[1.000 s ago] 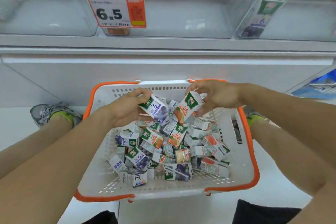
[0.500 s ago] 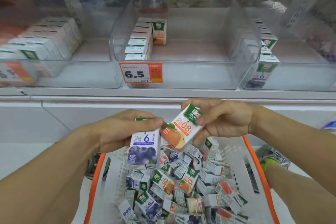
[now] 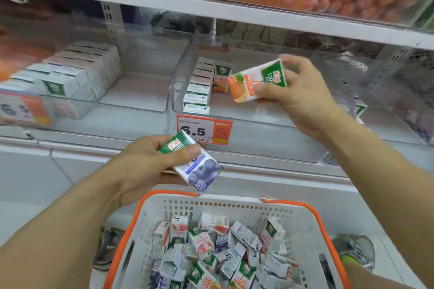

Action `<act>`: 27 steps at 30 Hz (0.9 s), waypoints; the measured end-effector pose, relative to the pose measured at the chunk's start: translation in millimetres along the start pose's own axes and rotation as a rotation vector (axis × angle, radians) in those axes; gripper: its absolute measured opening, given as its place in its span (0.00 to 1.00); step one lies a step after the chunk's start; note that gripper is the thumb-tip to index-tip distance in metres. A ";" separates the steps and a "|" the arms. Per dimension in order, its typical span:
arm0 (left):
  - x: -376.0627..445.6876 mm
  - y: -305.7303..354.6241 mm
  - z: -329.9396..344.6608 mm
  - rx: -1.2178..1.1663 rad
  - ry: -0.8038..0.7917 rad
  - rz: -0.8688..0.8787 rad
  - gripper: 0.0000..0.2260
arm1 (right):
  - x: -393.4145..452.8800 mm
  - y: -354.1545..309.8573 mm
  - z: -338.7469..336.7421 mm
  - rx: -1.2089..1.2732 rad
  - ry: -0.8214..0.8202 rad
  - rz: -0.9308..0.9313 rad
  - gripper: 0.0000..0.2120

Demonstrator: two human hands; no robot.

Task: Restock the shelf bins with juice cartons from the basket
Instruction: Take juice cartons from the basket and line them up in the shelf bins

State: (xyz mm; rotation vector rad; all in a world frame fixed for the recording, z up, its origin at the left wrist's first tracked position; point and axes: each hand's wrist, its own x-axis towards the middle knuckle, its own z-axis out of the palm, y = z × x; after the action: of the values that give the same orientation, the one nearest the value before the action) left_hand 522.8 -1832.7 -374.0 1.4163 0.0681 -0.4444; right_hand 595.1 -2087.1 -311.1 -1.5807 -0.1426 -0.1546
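A small rectangular cardboard juice carton printed with oranges and a green top band (image 3: 257, 82) is held in the right hand (image 3: 298, 91); the grip is clenched on it, thumb across the printed face and fingers curled behind the top. The carton is tilted and held over the middle clear plastic shelf bin (image 3: 246, 122). This smooth, transparent bin contains a single row of like cartons (image 3: 198, 84) along its left wall, with one upright orange carton (image 3: 222, 76) just beside the row. An orange-and-white price tag reading 6.5 (image 3: 203, 129) is fixed to the bin front.

A second carton, white with blueberries and a green top (image 3: 196, 168), is grasped in the left hand (image 3: 143, 166), thumb pressed on its upper face. It is held tilted above the far rim of the white perforated plastic basket with an orange rim (image 3: 211, 204). A loose pile of mixed juice cartons (image 3: 218, 251) lies in the basket. The left-hand clear bin (image 3: 131, 103) is filled on its left side with tightly packed white cartons (image 3: 77, 73).
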 end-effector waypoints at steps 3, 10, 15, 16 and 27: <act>3.7 -2.4 3.6 -0.007 0.025 -0.002 0.25 | 45.2 13.7 12.0 -0.323 0.124 -0.093 0.28; 8.7 -11.1 8.5 0.064 0.012 -0.010 0.22 | 144.5 42.0 39.0 -0.788 0.067 -0.044 0.33; 11.6 -15.3 17.3 0.112 0.002 -0.025 0.19 | 158.8 31.1 27.0 -0.853 -0.008 -0.047 0.31; 12.0 -15.0 19.2 0.117 -0.008 -0.023 0.18 | 158.6 32.9 25.7 -0.850 -0.038 -0.038 0.31; 14.1 -22.5 34.5 0.159 -0.048 -0.049 0.15 | 166.4 87.9 47.2 -1.301 -0.039 -0.314 0.18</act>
State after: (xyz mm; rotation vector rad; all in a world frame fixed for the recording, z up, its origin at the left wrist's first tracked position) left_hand 520.7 -1871.4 -393.7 1.5616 0.0293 -0.5339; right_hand 775.5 -2042.3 -366.9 -2.8509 -0.3644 -0.5350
